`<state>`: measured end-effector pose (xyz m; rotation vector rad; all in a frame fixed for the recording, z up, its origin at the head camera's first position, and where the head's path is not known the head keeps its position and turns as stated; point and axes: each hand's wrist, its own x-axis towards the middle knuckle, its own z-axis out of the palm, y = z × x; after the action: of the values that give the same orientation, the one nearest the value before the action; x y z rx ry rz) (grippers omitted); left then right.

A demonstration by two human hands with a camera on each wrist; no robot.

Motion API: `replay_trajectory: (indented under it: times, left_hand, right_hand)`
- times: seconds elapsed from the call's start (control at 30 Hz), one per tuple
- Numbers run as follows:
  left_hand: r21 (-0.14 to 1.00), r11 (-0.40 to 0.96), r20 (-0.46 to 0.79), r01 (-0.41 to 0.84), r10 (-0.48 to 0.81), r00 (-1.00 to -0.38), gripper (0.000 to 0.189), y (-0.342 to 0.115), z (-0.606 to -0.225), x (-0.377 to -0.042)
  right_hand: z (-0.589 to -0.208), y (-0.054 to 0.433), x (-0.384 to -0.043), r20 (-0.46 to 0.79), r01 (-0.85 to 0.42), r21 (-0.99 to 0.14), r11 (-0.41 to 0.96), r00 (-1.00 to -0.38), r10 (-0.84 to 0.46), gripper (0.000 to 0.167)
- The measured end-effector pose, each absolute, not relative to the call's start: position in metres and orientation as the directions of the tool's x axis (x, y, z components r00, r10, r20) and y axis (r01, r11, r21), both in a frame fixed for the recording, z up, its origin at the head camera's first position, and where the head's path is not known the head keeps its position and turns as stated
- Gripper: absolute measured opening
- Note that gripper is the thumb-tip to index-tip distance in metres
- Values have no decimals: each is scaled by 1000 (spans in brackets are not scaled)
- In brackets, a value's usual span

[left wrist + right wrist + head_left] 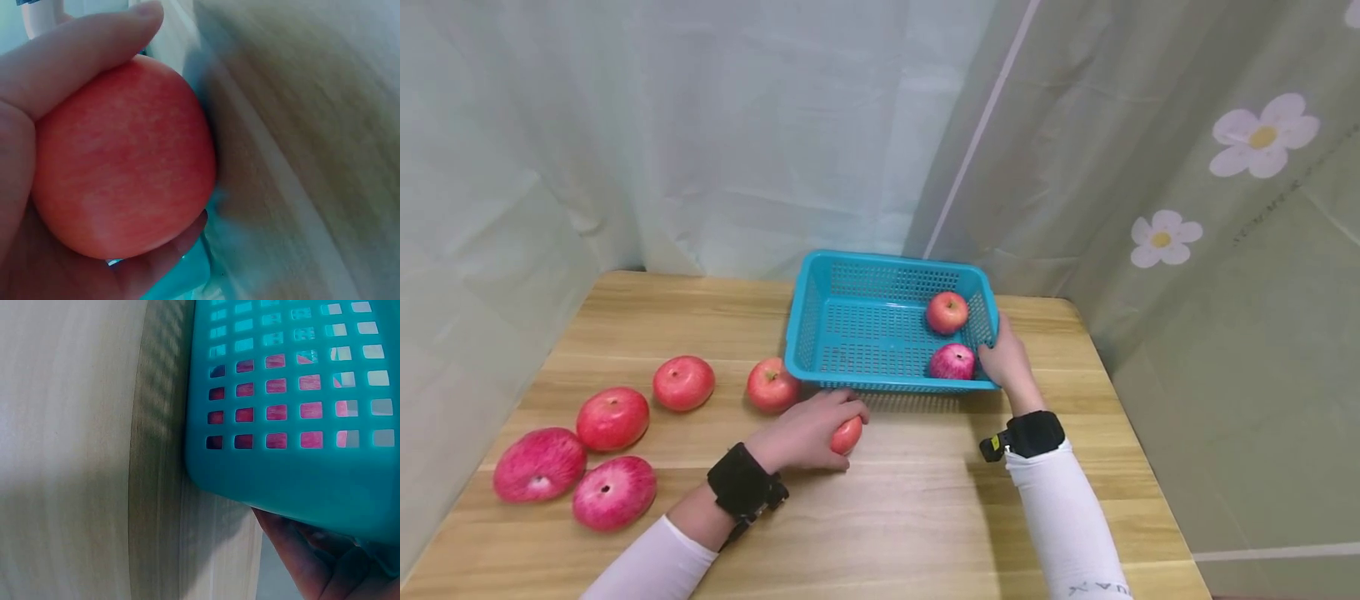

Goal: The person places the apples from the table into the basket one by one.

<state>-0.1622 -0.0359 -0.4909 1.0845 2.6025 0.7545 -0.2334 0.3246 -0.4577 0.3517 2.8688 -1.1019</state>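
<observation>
White sleeves (651,562) up front, left hand (811,429) on apple (847,435), right hand (1009,364) on basket (865,325)

Five loose apples (614,493) run from near the surface's (917,517) left edge to the basket's near-left corner. Left hand clamped on apple just off the basket's near wall, gripped from opposite sides, likely against rolling. Right hand clamped on basket's right wall, presumably to stop sliding. Two apples (947,312) inside, right end.
</observation>
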Motion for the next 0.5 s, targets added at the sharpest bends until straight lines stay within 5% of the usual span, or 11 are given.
replay_trajectory:
  times: [0.5]
  left_hand:
    - [507, 643, -13, 574, 672, -741, 71, -30, -493, -160]
  right_hand:
    - [-458, 325, -232, -118, 221, -644, 733, -975, 190, 75]
